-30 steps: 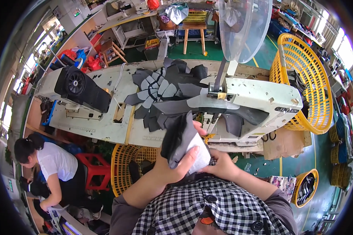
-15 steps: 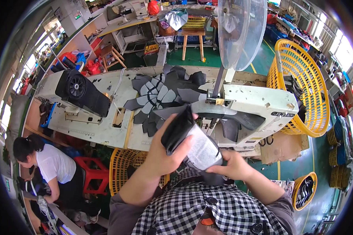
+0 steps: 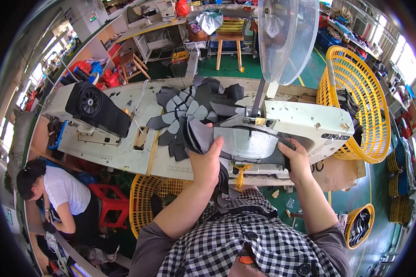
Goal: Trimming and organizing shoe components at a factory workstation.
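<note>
A curved fabric piece (image 3: 252, 143), silvery grey with black edges, is stretched between my two hands in front of the sewing machine (image 3: 305, 120). My left hand (image 3: 205, 159) is closed on its left end, where several dark grey layers (image 3: 194, 133) fan out above the thumb. Closed on the right end is my right hand (image 3: 295, 159), thumb on top. Black strips (image 3: 222, 177) hang below, beside my left wrist. Just behind the held piece, a loose pile of dark and light grey cut pieces (image 3: 185, 106) covers the worktable (image 3: 101, 154).
A black motor unit (image 3: 94, 108) stands at the table's left. A clear plastic disc (image 3: 286, 41) rises above the machine. Yellow baskets stand at the right (image 3: 356, 106), lower right (image 3: 351, 217) and under the table (image 3: 141, 201). A co-worker (image 3: 62, 196) sits at lower left, by a red stool (image 3: 108, 203).
The fabric piece has swung from a steep tilt near my chest to nearly level and farther forward. My right hand has moved up and right; the hanging black strips now show.
</note>
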The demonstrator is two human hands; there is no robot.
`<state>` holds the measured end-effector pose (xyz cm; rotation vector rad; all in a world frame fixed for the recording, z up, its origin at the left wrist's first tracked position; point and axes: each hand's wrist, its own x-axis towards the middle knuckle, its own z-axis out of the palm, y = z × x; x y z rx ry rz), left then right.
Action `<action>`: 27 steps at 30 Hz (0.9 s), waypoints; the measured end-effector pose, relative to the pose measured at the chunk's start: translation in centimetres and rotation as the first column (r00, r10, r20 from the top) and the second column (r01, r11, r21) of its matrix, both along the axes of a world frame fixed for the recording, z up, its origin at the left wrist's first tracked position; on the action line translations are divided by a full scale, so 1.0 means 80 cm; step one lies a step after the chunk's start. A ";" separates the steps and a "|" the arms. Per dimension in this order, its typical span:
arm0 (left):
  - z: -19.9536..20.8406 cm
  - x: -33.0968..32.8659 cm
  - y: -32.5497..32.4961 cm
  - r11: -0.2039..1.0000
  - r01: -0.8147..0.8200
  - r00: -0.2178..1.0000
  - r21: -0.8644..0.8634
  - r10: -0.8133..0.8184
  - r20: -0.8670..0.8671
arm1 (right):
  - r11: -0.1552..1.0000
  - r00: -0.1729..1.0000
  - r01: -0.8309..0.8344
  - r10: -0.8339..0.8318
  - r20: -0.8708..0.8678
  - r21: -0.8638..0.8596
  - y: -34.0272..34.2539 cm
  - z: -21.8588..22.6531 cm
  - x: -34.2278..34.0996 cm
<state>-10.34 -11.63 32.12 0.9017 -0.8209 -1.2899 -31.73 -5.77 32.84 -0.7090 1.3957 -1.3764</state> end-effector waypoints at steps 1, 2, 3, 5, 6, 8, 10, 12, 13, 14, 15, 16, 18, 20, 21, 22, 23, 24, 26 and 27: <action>-0.001 0.000 0.001 0.999 -0.001 1.000 -0.033 0.001 -0.025 | 0.999 0.998 0.035 -0.034 0.046 -0.022 -0.003 0.001 0.002; -0.002 0.001 0.001 0.998 -0.003 0.999 -0.065 0.000 -0.049 | 0.997 0.993 0.071 -0.067 0.092 -0.043 -0.006 0.001 0.003; -0.001 0.000 0.001 0.998 -0.005 0.999 -0.063 0.002 -0.048 | 0.997 0.993 0.068 -0.064 0.103 -0.028 -0.009 0.003 0.002; 0.000 -0.002 0.002 0.999 -0.010 0.999 -0.033 0.009 -0.044 | 0.996 0.993 0.078 -0.074 0.095 -0.038 -0.013 0.003 0.002; 0.000 -0.003 0.001 0.999 -0.011 0.999 -0.032 0.010 -0.042 | 0.995 0.993 0.090 -0.085 0.087 -0.049 -0.015 0.003 0.003; 0.000 -0.005 -0.005 0.999 -0.033 0.999 -0.029 0.034 0.009 | 0.994 0.994 0.091 -0.087 0.063 -0.059 -0.023 0.006 0.001; 0.008 -0.010 -0.011 0.999 -0.034 0.999 0.011 0.034 -0.013 | 0.994 0.995 0.092 -0.090 0.037 -0.067 -0.029 0.006 -0.002; 0.012 -0.010 -0.011 0.998 -0.035 0.999 0.047 0.037 -0.036 | 0.993 0.990 0.112 -0.109 0.094 -0.027 -0.037 0.000 -0.007; 0.012 -0.008 -0.009 0.997 -0.019 0.998 0.071 0.024 -0.062 | 0.990 0.985 0.126 -0.116 0.126 -0.070 -0.034 -0.001 -0.001; 0.012 -0.005 -0.005 0.996 -0.003 0.996 0.095 0.011 -0.089 | 0.990 0.986 0.124 -0.115 0.125 -0.073 -0.024 -0.010 0.000; 0.017 0.005 0.006 0.984 0.055 0.996 0.170 -0.043 -0.076 | 0.994 0.965 0.019 0.011 0.263 -0.111 -0.010 -0.027 0.002; 0.019 0.012 0.021 0.984 0.057 0.996 0.169 -0.044 -0.077 | 0.984 0.912 -0.080 0.137 0.387 -0.161 0.006 -0.041 0.005; 0.025 0.019 0.053 0.977 0.197 0.946 0.082 -0.167 -0.278 | 0.889 0.865 -0.245 0.381 0.327 -0.387 0.042 -0.051 0.051; 0.044 0.024 0.069 0.960 0.278 0.921 0.025 -0.259 -0.291 | 0.829 0.781 -0.394 0.530 0.330 -0.398 0.063 -0.048 0.082; 0.049 0.025 0.069 0.946 0.318 0.925 -0.065 -0.324 -0.197 | 0.818 0.812 -0.508 0.560 0.167 -0.270 0.068 -0.053 0.086; 0.054 0.026 0.068 0.919 0.364 0.920 -0.151 -0.380 -0.096 | 0.798 0.804 -0.590 0.595 0.003 -0.120 0.071 -0.052 0.090; 0.059 0.029 0.066 0.891 0.423 0.905 -0.165 -0.423 0.039 | 0.833 0.798 -0.553 0.536 -0.276 0.020 0.075 -0.044 0.088; 0.055 0.036 0.062 0.879 0.417 0.902 -0.232 -0.368 0.226 | 0.835 0.800 -0.550 0.532 -0.277 0.015 0.074 -0.038 0.084; 0.055 0.056 0.053 0.828 0.484 0.732 -0.284 -0.206 0.649 | 0.872 0.662 -0.472 0.445 -0.603 0.126 0.073 -0.025 0.066; 0.056 0.061 0.050 0.828 0.474 0.729 -0.300 -0.178 0.661 | 0.811 0.603 -0.508 0.575 -0.553 0.290 0.070 -0.002 0.054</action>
